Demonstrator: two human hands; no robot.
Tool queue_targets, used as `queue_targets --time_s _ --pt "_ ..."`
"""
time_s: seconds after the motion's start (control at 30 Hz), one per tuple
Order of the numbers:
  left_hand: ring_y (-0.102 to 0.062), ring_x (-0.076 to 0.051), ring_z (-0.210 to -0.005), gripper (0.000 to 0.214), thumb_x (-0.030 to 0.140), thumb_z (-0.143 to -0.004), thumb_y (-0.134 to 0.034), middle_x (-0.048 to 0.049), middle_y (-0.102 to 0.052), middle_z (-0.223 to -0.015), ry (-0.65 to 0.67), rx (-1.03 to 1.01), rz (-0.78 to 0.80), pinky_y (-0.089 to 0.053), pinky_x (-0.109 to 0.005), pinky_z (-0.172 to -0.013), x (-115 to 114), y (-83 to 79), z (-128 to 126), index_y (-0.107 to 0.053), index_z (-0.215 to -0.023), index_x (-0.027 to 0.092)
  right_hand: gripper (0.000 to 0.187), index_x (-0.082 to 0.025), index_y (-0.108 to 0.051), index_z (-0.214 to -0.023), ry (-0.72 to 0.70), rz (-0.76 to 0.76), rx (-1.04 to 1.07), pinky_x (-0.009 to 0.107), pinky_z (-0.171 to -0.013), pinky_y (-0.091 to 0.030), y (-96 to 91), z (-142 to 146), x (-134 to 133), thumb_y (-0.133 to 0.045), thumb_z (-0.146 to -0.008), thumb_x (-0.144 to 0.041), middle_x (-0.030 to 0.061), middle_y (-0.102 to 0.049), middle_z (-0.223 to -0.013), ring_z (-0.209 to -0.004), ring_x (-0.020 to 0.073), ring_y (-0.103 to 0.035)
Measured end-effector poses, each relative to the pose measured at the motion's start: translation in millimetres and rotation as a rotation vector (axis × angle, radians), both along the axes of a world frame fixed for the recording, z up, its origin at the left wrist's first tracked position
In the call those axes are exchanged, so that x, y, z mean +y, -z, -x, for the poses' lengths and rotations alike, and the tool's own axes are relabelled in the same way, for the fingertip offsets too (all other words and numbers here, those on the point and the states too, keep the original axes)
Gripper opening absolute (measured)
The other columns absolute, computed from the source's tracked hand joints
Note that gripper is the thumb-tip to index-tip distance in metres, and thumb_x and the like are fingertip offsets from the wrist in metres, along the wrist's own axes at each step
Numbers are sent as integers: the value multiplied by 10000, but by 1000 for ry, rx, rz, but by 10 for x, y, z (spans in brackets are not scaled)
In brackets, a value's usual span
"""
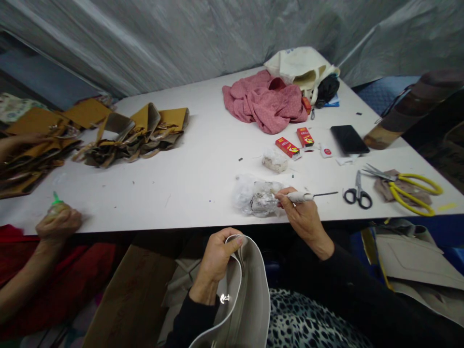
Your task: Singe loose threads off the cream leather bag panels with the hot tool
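Observation:
My left hand point(216, 258) is closed on the rim of a pale grey leather bag point(246, 299) that rests on my lap below the table edge. At the near edge of the white table point(174, 179) my right hand point(302, 215) pinches a thin tool with a white handle and a dark metal tip point(308, 195). The tool's handle end touches a crumpled clear plastic bag point(253, 195) that holds something whitish.
Black scissors point(358, 193), yellow-handled shears point(409, 188), a black phone point(348, 139), two red boxes point(295, 141), a pink cloth point(266, 102) and tan leather pieces point(134, 133) lie on the table. Another person's hand point(58, 222) holds a green-tipped object at the left.

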State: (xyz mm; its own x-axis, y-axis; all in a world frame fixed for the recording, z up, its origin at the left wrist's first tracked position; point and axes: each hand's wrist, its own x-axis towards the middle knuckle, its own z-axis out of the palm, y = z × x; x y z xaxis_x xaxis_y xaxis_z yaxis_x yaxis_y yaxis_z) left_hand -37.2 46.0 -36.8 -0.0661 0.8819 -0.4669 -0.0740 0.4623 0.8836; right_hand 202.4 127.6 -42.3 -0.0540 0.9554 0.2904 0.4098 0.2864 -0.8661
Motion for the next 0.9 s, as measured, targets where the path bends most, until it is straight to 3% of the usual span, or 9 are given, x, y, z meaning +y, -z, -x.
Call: queue_targets --time_s 0.23,0.33,0.43,0.53,0.67,0.77,0.9 --pt "-565 -139 -597 308 359 -637 -903 -29 -667 -656 11 -88 44 -442 -256 -603 -42 27 16 -732 -754 131 471 -220 -646 -902 -71 -111 -357 307 -675 -397 -185 86 134 -377 -1084 -561 53 -681 -767 -715 211 -636" --pt "-553 -132 -576 301 340 -633 -902 -20 -656 -636 26 -115 44 -428 -251 -589 -42 13 6 -717 -747 132 469 -207 -643 -857 -119 -190 -544 309 -632 -330 -278 172 226 -398 -1083 -537 73 -657 -748 -702 212 -597" --pt "-538 -120 -549 307 336 -639 -903 -7 -636 -619 20 -156 54 -409 -243 -570 -51 -3 12 -692 -737 135 449 -199 -642 -839 -153 -223 -598 315 -613 -298 -322 200 271 -427 -1079 -513 78 -641 -740 -679 211 -576" --pt "-534 -118 -538 331 343 -632 -913 -2 -627 -611 10 -211 74 -398 -242 -564 -71 -3 26 -678 -737 135 449 -202 -652 -865 -144 -188 -462 322 -634 -348 -310 137 204 -434 -1074 -535 69 -648 -749 -692 214 -595" --pt "-545 -119 -549 343 332 -611 -932 -5 -636 -620 8 -252 87 -400 -245 -578 -86 17 20 -679 -730 132 410 -214 -660 -923 -39 3 65 315 -681 -478 -266 73 -81 -494 -1046 -567 43 -663 -767 -703 197 -639" --pt "-564 -126 -571 338 325 -604 -939 -18 -658 -642 21 -275 100 -416 -251 -603 -84 26 -9 -700 -735 126 424 -210 -668 -873 -168 234 349 290 -620 -516 -249 138 -343 -528 -1025 -581 21 -635 -698 -640 175 -633" --pt "-586 -139 -601 327 328 -608 -939 -39 -685 -680 89 -293 123 -435 -263 -630 -77 17 -44 -734 -752 118 435 -198 -671 -827 -344 351 418 264 -595 -529 -227 258 -543 -554 -1012 -575 22 -643 -744 -631 149 -631"
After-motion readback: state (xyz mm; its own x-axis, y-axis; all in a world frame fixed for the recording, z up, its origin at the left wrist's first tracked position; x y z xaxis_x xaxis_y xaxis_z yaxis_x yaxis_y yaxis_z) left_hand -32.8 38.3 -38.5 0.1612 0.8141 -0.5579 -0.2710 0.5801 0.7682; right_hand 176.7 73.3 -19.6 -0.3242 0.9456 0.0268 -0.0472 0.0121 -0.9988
